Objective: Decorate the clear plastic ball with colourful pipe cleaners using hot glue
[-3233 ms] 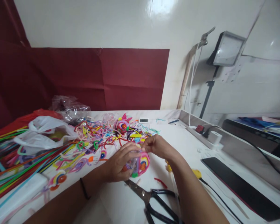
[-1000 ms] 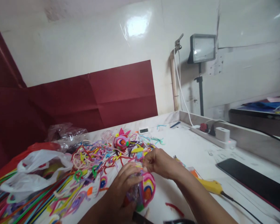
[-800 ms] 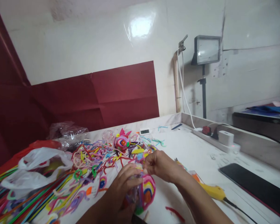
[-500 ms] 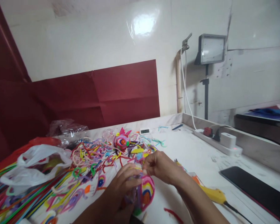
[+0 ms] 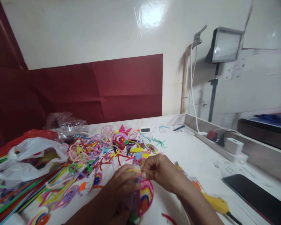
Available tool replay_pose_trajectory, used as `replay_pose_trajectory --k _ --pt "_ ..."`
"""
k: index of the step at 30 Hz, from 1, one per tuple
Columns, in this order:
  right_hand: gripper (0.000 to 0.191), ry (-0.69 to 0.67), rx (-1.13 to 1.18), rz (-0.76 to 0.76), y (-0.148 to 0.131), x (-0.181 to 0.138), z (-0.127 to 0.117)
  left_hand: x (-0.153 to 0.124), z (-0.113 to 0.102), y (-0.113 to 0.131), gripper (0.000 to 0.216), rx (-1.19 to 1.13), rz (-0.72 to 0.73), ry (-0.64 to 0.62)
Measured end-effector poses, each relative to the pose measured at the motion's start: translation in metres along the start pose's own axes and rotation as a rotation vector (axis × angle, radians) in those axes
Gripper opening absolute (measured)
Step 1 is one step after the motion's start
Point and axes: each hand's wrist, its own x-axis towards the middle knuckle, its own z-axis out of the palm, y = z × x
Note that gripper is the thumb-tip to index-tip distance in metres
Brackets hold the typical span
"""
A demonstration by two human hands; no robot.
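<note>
My left hand (image 5: 125, 182) is wrapped around a pipe-cleaner craft piece (image 5: 146, 195) low in the middle of the head view. Its visible side has nested loops of pink, cream, blue and orange, with purple along the edge and green at the bottom. At the top of the piece, the fingertips of my right hand (image 5: 158, 170) are pinched together near a purple and yellow strand. Whatever lies between those fingertips is too small to make out. Behind the hands sits a similar round craft (image 5: 121, 139) with pink points and an orange-centred eye.
Loose pipe-cleaner pieces (image 5: 84, 153) cover the left and back of the table, beside a white plastic bag (image 5: 25, 165). To the right are a yellow corded tool (image 5: 215, 203), a phone (image 5: 255, 193) and a power strip (image 5: 239, 156). A small digital display (image 5: 145, 129) stands behind.
The camera view has shifted slightly. Both hands stay at the craft piece in nearly the same pose, with the right fingertips still pinched at its top.
</note>
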Motion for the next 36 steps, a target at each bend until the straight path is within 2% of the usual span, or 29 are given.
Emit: replay_pose_trajectory --k 7,14,22,36 --pt "0.013 0.002 0.026 0.032 0.001 -0.003 -0.001 0.001 0.002 0.001 0.048 -0.036 -0.024 0.055" --pt "0.008 -0.006 0.055 0.071 0.002 -0.003 -0.002 0.007 -0.003 0.006 0.053 0.006 0.005 0.009" --pt "0.007 -0.057 0.142 0.019 0.01 0.0 0.0 0.007 -0.001 0.004 0.05 0.011 0.017 0.027" --pt "0.008 -0.046 0.156 -0.036 0.012 0.0 0.0 0.005 0.0 0.0 0.055 -0.016 0.053 0.018"
